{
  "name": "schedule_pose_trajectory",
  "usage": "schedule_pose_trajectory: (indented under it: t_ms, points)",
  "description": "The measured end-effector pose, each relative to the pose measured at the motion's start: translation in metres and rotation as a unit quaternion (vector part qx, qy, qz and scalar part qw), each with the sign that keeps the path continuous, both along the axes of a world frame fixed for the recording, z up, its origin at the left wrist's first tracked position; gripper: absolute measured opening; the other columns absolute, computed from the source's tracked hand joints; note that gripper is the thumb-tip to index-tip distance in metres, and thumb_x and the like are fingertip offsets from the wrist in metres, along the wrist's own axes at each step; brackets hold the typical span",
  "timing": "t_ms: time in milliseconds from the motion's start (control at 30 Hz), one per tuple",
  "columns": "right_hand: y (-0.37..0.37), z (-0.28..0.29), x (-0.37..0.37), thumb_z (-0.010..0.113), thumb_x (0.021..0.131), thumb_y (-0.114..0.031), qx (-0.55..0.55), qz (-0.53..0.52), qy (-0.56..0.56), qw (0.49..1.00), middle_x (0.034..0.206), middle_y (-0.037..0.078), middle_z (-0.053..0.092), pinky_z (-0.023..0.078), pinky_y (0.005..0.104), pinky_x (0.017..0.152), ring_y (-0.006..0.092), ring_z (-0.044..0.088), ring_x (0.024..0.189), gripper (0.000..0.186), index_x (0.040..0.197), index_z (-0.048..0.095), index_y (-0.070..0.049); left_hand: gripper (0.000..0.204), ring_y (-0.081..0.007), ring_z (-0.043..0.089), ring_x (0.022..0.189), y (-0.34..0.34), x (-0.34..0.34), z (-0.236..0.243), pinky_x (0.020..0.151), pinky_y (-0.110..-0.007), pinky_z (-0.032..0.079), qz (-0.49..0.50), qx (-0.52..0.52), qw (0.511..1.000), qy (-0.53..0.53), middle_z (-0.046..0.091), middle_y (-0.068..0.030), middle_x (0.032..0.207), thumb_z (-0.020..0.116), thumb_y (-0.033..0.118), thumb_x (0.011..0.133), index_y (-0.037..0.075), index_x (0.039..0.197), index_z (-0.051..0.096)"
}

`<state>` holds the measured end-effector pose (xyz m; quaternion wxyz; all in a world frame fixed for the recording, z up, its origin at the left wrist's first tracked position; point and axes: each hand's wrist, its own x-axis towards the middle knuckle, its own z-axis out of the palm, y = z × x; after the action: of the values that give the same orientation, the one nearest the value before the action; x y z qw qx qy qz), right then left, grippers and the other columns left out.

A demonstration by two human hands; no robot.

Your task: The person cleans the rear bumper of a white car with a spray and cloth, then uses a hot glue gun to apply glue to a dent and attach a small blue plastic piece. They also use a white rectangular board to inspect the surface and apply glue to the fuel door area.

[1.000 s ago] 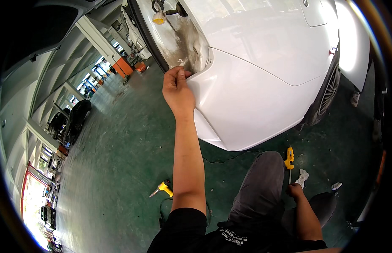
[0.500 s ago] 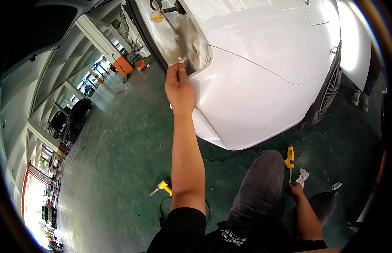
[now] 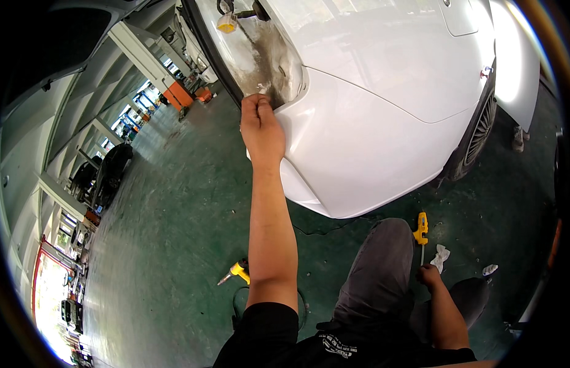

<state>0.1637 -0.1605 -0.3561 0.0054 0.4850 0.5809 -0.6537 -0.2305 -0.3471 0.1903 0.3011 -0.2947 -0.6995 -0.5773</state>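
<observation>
My left hand reaches out to the corner of a white car body. Its fingers are pinched together at the lower rim of the dirt-streaked light recess; what lies between them, if anything, is hidden. Low on the right, beside my knee, my right hand is closed around the end of a pale stick. That stick runs up into the back of a yellow glue gun. Whether the gun rests on the floor or hangs just above it, I cannot tell.
A yellow heat gun with a dark cable lies on the green floor left of my arm. Crumpled white tissue and a small whitish tube lie at right. A yellow connector hangs in the recess. Another person's shoes show beyond the wheel.
My left fingers have shifted very slightly at the recess rim. The other person's feet at the far right have moved and show less. My right hand and the glue gun look unchanged.
</observation>
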Motion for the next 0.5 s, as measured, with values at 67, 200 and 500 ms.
schedule_pose_trajectory:
  t_ms: [67,200,500]
  points:
    - [0.0003,0.0004,-0.0002,0.057,0.092,-0.012,0.002,-0.002,-0.004,1.000,0.081,0.012,0.071,0.054,0.0361,0.060,0.0234,0.069,0.067,0.023,0.104,0.070,0.004,0.015,-0.0180,0.057,0.079,-0.0012,-0.0023,-0.0016,0.076,-0.033,0.049,-0.001,-0.001,1.000,0.015,0.064,-0.0082,0.086,0.052,0.012,0.100,0.001,0.102,0.061]
    - [-0.0014,0.0025,-0.0006,0.057,0.092,-0.012,0.004,-0.009,0.001,1.000,0.080,0.012,0.070,0.054,0.0359,0.060,0.0230,0.068,0.066,0.023,0.104,0.070,0.004,0.009,-0.0125,0.053,0.076,-0.0032,-0.0013,-0.0031,0.071,-0.028,0.046,-0.029,0.018,0.999,0.017,0.059,-0.0033,0.082,0.054,0.007,0.097,0.002,0.099,0.061]
    - [-0.0004,0.0045,0.0016,0.059,0.095,-0.016,0.000,-0.004,0.007,1.000,0.083,0.011,0.071,0.052,0.0344,0.059,0.0217,0.068,0.067,0.023,0.108,0.068,0.002,0.009,-0.0077,0.049,0.073,-0.0021,-0.0068,-0.0061,0.068,-0.024,0.043,-0.065,0.054,0.996,0.023,0.056,0.0013,0.081,0.057,0.005,0.098,0.003,0.102,0.064]
